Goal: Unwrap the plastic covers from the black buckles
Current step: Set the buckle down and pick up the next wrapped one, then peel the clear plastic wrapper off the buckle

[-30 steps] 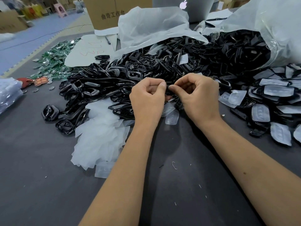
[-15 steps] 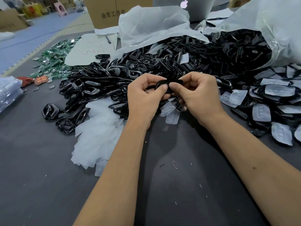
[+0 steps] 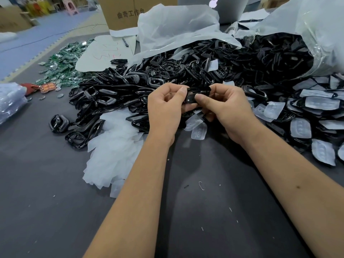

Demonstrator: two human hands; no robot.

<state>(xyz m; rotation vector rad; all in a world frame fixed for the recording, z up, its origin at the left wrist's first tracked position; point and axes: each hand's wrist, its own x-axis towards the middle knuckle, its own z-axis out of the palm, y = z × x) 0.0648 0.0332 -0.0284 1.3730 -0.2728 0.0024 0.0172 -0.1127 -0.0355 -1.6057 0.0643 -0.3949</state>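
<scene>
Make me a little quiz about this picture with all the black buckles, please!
1. True or false: both hands hold one black buckle together.
2. Where does the pile of peeled plastic covers lie? A) left of the left hand B) inside the cardboard box C) on the laptop
3. On which side of the right hand lie the buckles still in covers?

Key: 1 true; 2 A; 3 right.

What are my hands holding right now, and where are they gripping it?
One glossy black plastic buckle, pinched at its ends: left hand on one, right hand on the other.
</scene>
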